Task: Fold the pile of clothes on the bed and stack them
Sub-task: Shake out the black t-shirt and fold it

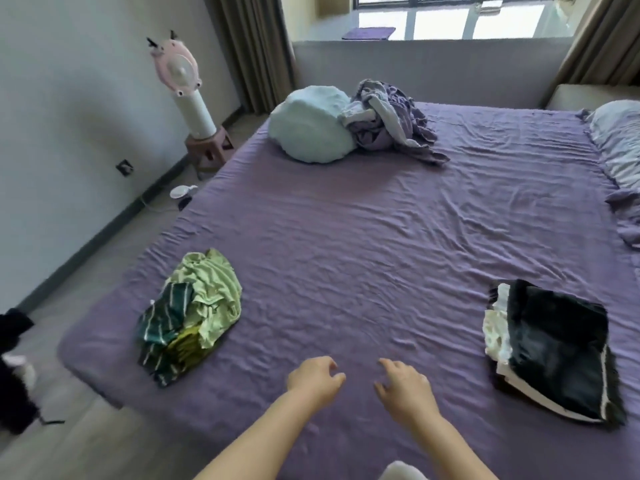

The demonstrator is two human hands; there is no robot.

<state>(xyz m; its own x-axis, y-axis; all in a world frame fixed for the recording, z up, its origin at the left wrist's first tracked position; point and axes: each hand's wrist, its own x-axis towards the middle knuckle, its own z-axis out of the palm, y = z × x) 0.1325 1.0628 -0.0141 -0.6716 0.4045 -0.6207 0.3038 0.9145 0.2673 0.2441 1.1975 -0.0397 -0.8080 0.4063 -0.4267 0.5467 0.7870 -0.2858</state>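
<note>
Both hands are hovering low over the near edge of the bed (363, 209), which is wearing a wrinkled purple sheet. The left hand (313, 379) and the right hand (405, 388) are lying close together, palms down, fingers loosely curled and holding nothing; whether the fingertips are touching the sheet cannot be told. To the left of the hands, near the bed's left edge, an unfolded pile of clothes (190, 317) is sitting in a heap: a light green garment (211, 289) is lying crumpled on top, with a dark green striped garment (162, 323) bunched under and beside it. To the right of the hands, well apart from that heap, a folded stack (550, 351) is resting flat on the sheet, a black garment with a white edge on top and white fabric showing at its left side. At the far end of the bed a pale blue cushion (311, 126) is leaning against a rumpled lilac blanket (391, 119). A pillow (620, 143) is lying at the right edge. On the floor beyond the left side, a pink fan (178, 69) is standing on a small stool (209, 148).
</note>
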